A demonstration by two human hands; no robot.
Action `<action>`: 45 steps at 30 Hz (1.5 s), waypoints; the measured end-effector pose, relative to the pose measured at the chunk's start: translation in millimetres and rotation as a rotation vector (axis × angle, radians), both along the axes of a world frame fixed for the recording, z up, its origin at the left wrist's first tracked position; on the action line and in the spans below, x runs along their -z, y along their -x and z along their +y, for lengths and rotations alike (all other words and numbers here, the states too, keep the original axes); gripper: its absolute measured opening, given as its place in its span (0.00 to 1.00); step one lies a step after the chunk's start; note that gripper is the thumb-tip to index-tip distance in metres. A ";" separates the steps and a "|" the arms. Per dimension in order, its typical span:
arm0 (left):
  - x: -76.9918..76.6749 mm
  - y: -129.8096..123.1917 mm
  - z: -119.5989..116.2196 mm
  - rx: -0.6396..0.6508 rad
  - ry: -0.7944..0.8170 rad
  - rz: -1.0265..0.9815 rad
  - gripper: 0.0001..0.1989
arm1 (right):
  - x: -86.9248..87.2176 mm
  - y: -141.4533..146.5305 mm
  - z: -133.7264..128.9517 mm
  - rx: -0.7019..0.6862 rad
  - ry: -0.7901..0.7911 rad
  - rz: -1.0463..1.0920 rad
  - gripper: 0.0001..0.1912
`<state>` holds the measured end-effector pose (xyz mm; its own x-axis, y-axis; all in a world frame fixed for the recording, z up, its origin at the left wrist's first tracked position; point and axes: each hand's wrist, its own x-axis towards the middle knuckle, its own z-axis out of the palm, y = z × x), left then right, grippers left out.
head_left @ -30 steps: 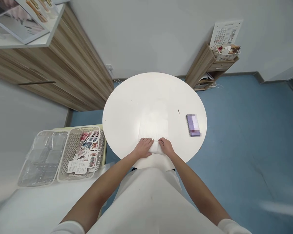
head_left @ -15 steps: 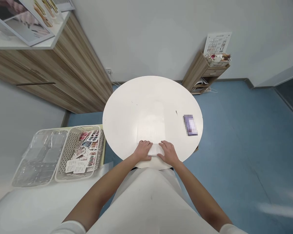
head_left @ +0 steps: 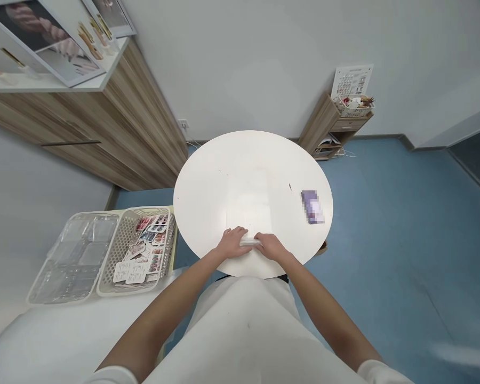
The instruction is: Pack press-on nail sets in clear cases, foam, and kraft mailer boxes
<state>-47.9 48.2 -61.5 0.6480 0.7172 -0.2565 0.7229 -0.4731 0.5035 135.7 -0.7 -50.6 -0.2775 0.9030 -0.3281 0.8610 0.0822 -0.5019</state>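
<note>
A small, white, flat-sided object (head_left: 249, 241) lies at the near part of the white oval table (head_left: 200, 176), between my hands; I cannot tell its exact kind. My left hand (head_left: 232, 244) holds its left end, fingers over the far side and thumb at the near edge. My right hand (head_left: 270, 247) is closed on the right end, with its fingertips pressed together there. My palms hide parts of both ends. Just beyond the hands, a pale, sheet-like rectangle (head_left: 248, 200) shows faintly on the tabletop.
A blurred purple item (head_left: 312, 207) lies on the table's right side. At left stand a white basket of printed cards (head_left: 111, 272) and a basket with clear plastic trays (head_left: 74, 258). Behind are a wooden cabinet (head_left: 144, 101) and a small shelf unit (head_left: 324, 122).
The white object now shows a narrower face between my hands. My right hand has shifted slightly left and its fingers have drawn in. The whole view has tilted a little.
</note>
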 end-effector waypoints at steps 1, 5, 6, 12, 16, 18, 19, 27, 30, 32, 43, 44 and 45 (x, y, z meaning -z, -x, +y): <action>0.1 3.4 3.6 -0.038 0.021 -0.022 0.24 | -0.9 -1.7 5.9 0.021 0.015 0.022 0.11; 4.2 15.4 18.6 -0.209 0.161 -0.065 0.14 | 3.2 -10.7 26.0 0.153 0.069 0.091 0.12; 6.4 17.4 21.7 -0.250 0.194 -0.075 0.14 | 6.0 -13.7 29.3 0.201 0.089 0.111 0.14; 22.7 21.7 30.7 -0.471 0.295 -0.087 0.10 | 28.5 -32.8 32.9 0.515 0.189 0.251 0.13; 28.3 22.7 28.7 -0.537 0.286 -0.027 0.11 | 39.5 -36.1 26.5 0.584 0.160 0.212 0.10; 28.7 23.8 25.6 -0.548 0.279 -0.006 0.11 | 42.0 -34.3 22.7 0.601 0.150 0.200 0.11; 28.5 24.5 23.6 -0.553 0.275 0.006 0.12 | 42.7 -32.9 20.8 0.606 0.146 0.195 0.11; 25.6 30.5 9.0 -0.558 0.243 0.082 0.09 | 43.2 -24.0 10.3 0.618 0.127 0.143 0.09; 26.1 30.0 6.1 -0.538 0.217 0.134 0.08 | 43.2 -21.6 6.8 0.617 0.113 0.142 0.12; 26.3 29.1 3.5 -0.560 0.205 0.143 0.11 | 41.6 -19.7 4.2 0.623 0.037 0.143 0.17; 16.5 12.4 -9.3 -0.093 -0.127 0.019 0.37 | 26.6 4.1 13.1 -0.062 -0.174 0.002 0.33; 16.7 9.5 -9.5 -0.061 -0.108 0.035 0.36 | 28.4 6.0 12.9 -0.086 -0.148 -0.009 0.33; 17.0 7.1 -9.9 -0.049 -0.093 0.048 0.34 | 30.1 7.5 11.9 -0.090 -0.130 -0.018 0.32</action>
<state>-55.0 38.3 -78.5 0.5997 0.7701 -0.2174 0.7689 -0.4794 0.4230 128.2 11.2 -80.6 -0.3547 0.9098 -0.2156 0.8561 0.2232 -0.4662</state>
